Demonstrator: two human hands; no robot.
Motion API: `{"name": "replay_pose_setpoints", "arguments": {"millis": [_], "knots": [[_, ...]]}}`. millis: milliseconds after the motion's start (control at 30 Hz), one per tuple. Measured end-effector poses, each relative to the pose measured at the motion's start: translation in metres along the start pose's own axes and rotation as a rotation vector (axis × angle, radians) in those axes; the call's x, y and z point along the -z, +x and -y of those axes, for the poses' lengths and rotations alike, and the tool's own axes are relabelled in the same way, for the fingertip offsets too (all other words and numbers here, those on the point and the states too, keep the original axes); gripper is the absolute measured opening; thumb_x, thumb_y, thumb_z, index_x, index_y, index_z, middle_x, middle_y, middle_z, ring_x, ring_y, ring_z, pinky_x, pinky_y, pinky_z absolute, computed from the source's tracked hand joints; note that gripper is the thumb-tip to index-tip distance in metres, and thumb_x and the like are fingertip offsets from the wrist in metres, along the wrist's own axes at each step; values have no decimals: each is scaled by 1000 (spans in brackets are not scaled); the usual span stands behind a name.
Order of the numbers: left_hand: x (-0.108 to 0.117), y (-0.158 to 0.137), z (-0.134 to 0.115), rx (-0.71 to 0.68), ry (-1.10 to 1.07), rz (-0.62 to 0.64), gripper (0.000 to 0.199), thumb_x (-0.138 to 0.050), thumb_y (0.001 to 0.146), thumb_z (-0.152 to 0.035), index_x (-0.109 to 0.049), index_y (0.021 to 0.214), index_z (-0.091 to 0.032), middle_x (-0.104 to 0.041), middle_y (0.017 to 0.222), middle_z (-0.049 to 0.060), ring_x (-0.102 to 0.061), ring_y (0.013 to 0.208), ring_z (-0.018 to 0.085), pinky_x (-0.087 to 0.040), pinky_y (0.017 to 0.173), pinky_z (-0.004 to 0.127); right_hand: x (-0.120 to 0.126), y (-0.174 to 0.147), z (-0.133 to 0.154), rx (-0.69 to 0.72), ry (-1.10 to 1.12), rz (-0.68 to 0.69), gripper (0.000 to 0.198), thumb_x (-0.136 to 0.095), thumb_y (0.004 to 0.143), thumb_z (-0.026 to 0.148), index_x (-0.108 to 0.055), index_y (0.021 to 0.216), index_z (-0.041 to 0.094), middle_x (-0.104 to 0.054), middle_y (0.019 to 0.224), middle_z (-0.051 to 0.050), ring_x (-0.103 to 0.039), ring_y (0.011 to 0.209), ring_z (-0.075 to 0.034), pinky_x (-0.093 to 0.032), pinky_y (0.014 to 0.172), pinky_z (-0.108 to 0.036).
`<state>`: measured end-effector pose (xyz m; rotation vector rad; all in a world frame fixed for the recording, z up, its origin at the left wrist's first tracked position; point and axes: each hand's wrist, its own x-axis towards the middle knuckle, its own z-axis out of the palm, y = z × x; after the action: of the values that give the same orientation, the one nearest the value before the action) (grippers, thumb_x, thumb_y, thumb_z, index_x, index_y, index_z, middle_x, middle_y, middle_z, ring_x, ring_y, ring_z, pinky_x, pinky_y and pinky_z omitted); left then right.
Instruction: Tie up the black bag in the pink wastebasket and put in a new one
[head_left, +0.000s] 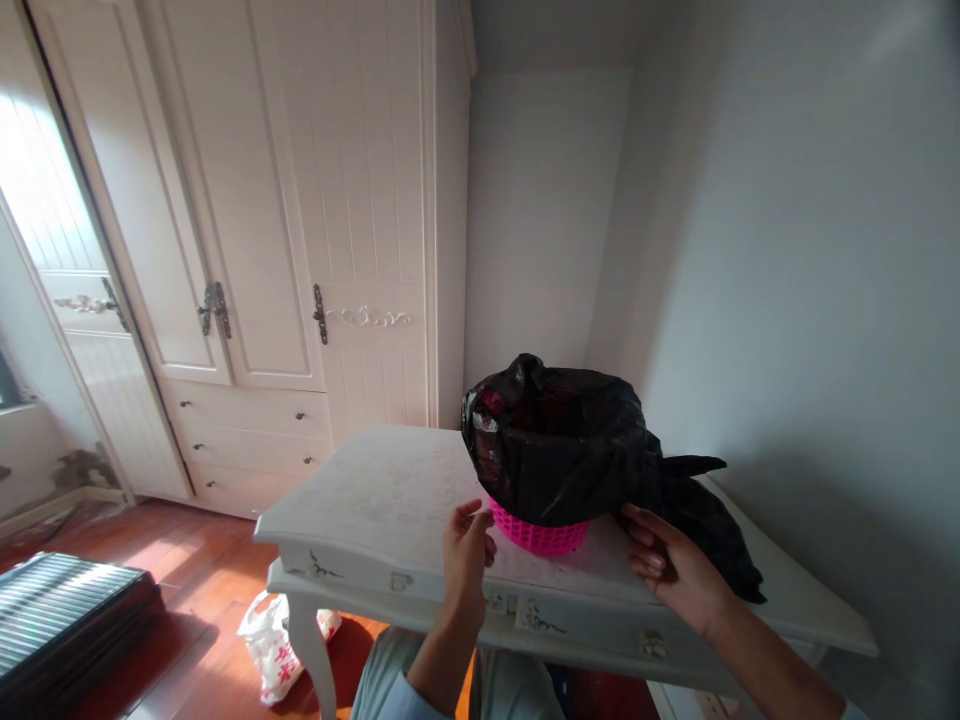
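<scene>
A pink plastic basket point(541, 535) with a lattice wall stands on the white table. A black plastic bag point(574, 470) lines it and is folded down over its rim, covering most of the outside. Loose bag material trails to the right across the tabletop. My right hand point(675, 565) has its fingers curled, the fingertips pinching the bag's lower edge at the basket's right side. Just left of the basket, my left hand point(468, 550) is held with loosely bent fingers apart and nothing visible in them.
The white table point(390, 490) has drawers along its front edge, above my knees. A tall white wardrobe point(360, 200) rises behind on the left. On the wooden floor are a white plastic bag point(274, 645) with red print and a dark ridged object point(67, 620). A grey wall borders the right.
</scene>
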<state>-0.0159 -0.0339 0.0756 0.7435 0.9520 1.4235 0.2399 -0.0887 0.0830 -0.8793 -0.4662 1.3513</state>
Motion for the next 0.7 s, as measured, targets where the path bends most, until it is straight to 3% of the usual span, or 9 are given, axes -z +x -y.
{"name": "replay_pose_setpoints", "arguments": {"millis": [67,133,233,333,400,533,633,700], "knots": [[-3,-14,-20,-282,19,-106,24,-76,76,-21,-63,97,-19,-59,70,-4,-49,53,9,-38,50,20,-2,-4,8,26,21,8,33,-92,63,20,-62,75,17,-45,53,9,-35,37,-2,-33,33,-16],[-11,-34,-45,-566,121,-73,22,-73,80,-17,-66,100,-23,-62,80,-1,-57,70,13,-47,65,23,-5,-7,18,53,42,10,33,-92,62,19,-66,81,16,-46,53,9,-36,38,-2,-34,33,-17],[-34,-61,-80,-849,372,218,26,-71,84,-16,-74,107,-26,-70,105,8,-62,99,22,-47,94,33,-10,-9,30,86,70,27,35,-89,64,18,-69,93,16,-47,53,9,-38,38,-4,-36,34,-18],[-61,-70,-96,-913,561,529,38,-67,88,-24,-71,126,-25,-68,130,13,-55,129,34,-33,117,48,-11,-8,35,77,88,59,31,-87,68,20,-68,92,15,-48,54,9,-38,38,-4,-36,35,-18],[-76,-67,-94,-894,628,628,46,-66,88,-24,-66,134,-24,-63,141,15,-44,143,38,-23,123,54,-10,-6,34,57,80,79,26,-86,72,22,-67,89,16,-51,56,8,-40,39,-4,-37,37,-18],[-90,-51,-80,-890,720,609,56,-71,83,-21,-62,137,-15,-57,147,22,-32,153,42,-8,128,56,-4,-2,32,41,75,92,26,-84,76,26,-68,94,17,-56,59,6,-41,40,-3,-37,38,-17],[-84,-42,-80,-956,854,572,52,-70,86,-28,-63,135,-10,-61,139,26,-42,145,44,-11,127,56,-1,-3,33,41,107,85,32,-85,74,25,-68,99,15,-57,58,7,-41,40,-3,-36,38,-17],[-74,-36,-87,-976,856,557,46,-69,88,-34,-67,129,-14,-65,133,23,-48,139,42,-15,126,55,1,-4,34,37,134,73,32,-84,73,24,-69,100,13,-56,57,7,-41,39,-4,-35,37,-17]]}}
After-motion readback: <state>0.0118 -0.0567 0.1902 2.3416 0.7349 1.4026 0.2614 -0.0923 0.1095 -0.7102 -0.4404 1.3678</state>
